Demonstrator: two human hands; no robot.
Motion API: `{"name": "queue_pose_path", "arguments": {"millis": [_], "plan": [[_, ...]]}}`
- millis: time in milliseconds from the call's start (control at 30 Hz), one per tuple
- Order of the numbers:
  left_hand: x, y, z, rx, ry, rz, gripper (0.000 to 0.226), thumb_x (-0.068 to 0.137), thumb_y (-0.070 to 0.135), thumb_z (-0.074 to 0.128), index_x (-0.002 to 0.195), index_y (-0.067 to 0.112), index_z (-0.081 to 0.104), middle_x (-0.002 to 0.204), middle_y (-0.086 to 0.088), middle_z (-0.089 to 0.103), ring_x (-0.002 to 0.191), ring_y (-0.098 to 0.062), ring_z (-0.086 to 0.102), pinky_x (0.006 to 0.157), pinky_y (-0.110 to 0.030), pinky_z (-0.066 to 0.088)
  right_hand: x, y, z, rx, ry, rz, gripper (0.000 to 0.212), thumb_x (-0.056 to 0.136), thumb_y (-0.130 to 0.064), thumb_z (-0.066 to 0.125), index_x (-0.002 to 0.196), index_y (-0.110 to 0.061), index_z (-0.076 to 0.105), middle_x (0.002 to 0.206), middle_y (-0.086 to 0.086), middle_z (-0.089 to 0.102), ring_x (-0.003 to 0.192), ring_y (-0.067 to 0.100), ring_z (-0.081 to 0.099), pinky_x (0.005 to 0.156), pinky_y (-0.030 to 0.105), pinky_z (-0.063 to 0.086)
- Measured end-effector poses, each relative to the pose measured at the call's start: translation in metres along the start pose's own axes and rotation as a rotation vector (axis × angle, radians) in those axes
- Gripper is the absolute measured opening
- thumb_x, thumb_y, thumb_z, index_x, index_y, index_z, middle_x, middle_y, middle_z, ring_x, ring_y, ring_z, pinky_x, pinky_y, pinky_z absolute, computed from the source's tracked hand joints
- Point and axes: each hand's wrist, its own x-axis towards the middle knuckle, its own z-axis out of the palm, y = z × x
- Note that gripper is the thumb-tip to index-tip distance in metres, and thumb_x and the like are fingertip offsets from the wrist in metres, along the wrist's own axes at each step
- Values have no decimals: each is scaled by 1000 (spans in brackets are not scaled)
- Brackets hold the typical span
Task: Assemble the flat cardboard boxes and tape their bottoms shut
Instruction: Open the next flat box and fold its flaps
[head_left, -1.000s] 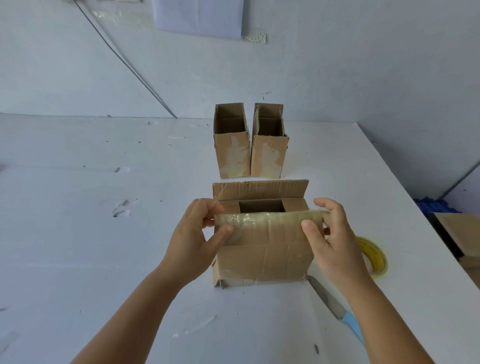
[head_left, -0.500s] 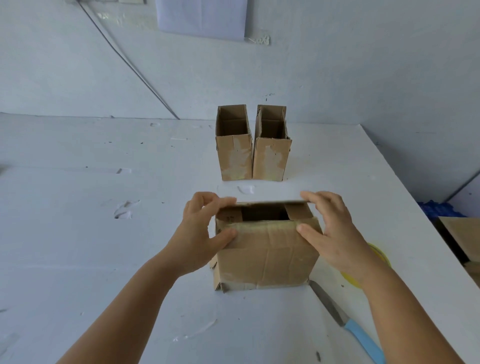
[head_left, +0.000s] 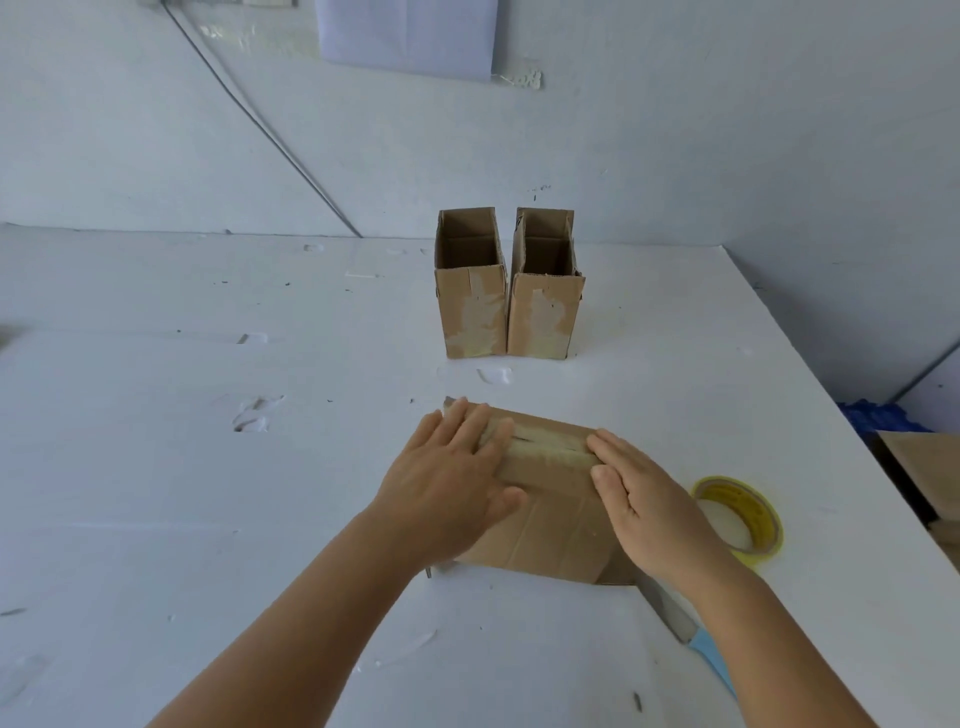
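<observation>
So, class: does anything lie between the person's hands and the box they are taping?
Nothing visible does. The left hand and right hand both rest flat on the taped box. The tape roll lies off to its right.

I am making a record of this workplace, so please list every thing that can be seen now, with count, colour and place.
box being taped: one, brown, near middle of the table, under both hands, tape strip along its top seam
open boxes: two, brown, upright, side by side behind it
tape roll: one, yellow, right of the near box
knife: one, blue handle, near the right forearm
table: one, white
cardboard: brown, beyond the table's right edge
paper sheet: one, white, on the wall
cable: one, dark, on the wall
left hand: flat on the box
right hand: flat on the box
</observation>
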Motion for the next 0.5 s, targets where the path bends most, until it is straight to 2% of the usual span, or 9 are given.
{"name": "queue_pose_path", "arguments": {"millis": [100, 200, 267, 333, 433, 500], "plan": [[7, 4, -9, 58, -22, 13, 69, 90, 59, 37, 143, 18, 25, 155, -2, 19, 147, -22, -2, 118, -42, -3, -5, -1, 5, 81, 34, 12, 48, 100, -35, 28, 146, -24, 30, 155, -14, 21, 143, 1, 17, 110, 15, 12], [19, 8, -15, 109, -69, 40, 76, 82, 63, 48, 136, 13, 30, 154, -7, 18, 146, -26, 3, 118, -46, 0, -4, -4, 7, 78, 64, -2, 48, 100, -33, 31, 147, -21, 30, 155, -12, 22, 142, 3, 18, 110, 15, 14], [26, 10, -13, 120, -81, 59, 78, 76, 67, 51, 129, 13, 30, 149, -10, 23, 142, -27, 12, 117, -46, 7, -4, -8, 8, 54, 76, -23, 48, 100, -32, 31, 147, -20, 29, 155, -10, 23, 142, 5, 18, 108, 14, 13], [27, 11, -7, 139, -88, 68, 85, 75, 71, 48, 134, 14, 23, 147, -10, 25, 138, -28, 17, 114, -45, 11, -6, -10, 9, 18, 64, -43, 48, 101, -31, 30, 147, -20, 28, 155, -10, 22, 144, 7, 14, 105, 12, 11], [24, 13, 3, 171, -108, 82, 98, 80, 74, 40, 150, 21, -3, 158, -11, 6, 146, -29, 2, 116, -48, 6, -9, -9, 14, -72, 22, -54, 50, 101, -33, 25, 149, -21, 22, 157, -12, 14, 147, 12, -2, 113, 22, 8], [21, 16, 6, 188, -129, 87, 96, 82, 73, 37, 150, 22, -9, 159, -12, -3, 146, -30, -5, 117, -48, 4, -11, -7, 16, -103, -3, -56, 50, 101, -34, 24, 149, -20, 20, 158, -12, 12, 147, 14, -5, 115, 27, 7]]}}
